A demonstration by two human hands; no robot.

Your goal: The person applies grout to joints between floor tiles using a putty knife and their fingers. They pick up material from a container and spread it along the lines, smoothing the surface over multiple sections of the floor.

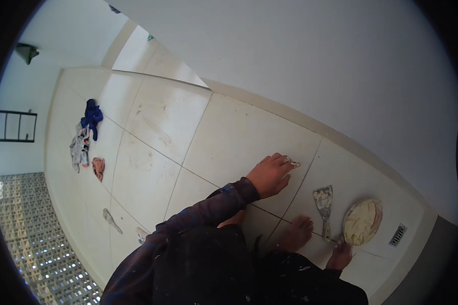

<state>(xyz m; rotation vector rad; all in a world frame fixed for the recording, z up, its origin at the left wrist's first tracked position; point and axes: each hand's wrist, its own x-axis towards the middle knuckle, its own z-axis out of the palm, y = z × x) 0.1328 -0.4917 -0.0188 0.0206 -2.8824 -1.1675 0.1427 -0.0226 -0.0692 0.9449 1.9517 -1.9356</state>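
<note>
My left hand point(269, 175) reaches low over the pale tiled floor, fingers bent. A small whitish smeared piece point(294, 163) shows at its fingertips, and its kind is unclear. At lower right my right hand point(340, 255) is at the near rim of a round container of cream putty point(363, 222); its fingers look closed on the rim, partly hidden. Between my hands lies a putty knife point(323, 208) with a putty-smeared blade, its handle toward me. My bare foot point(297, 234) is just left of the knife.
A white wall point(315, 51) with a baseboard runs along the far right. A floor drain point(398, 235) lies beyond the container. Blue clothing point(91, 118), grey cloth point(80, 147) and a pinkish cloth point(98, 168) lie at left. A pale elongated object point(112, 221) is nearer, beside a perforated block wall point(25, 229).
</note>
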